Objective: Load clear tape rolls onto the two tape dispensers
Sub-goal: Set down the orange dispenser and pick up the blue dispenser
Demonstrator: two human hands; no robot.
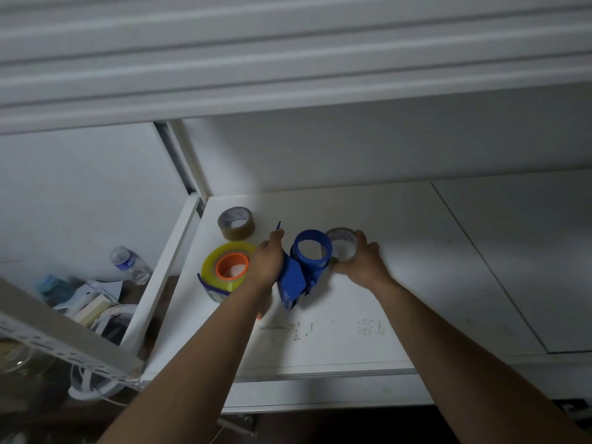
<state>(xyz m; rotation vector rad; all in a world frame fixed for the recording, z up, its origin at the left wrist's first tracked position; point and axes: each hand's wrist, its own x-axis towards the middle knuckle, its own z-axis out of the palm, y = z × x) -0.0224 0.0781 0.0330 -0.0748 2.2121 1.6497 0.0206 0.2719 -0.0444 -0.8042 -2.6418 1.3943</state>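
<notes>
Head view looks down on a white desk (400, 315). Left hand (267, 261) grips the blue tape dispenser (299, 270), fingers curled round its handle, its empty blue hub facing up. Right hand (360, 259) holds a clear tape roll (342, 244) just beside that hub, fingers wrapped around its rim. To the left, a second dispenser loaded with a yellowish tape roll (226, 267) on an orange core lies on the desk, touching the left wrist area. Behind it lies a brown tape roll (236, 223). Off the desk's left edge, a plastic bottle (129, 264) lies among clutter.
</notes>
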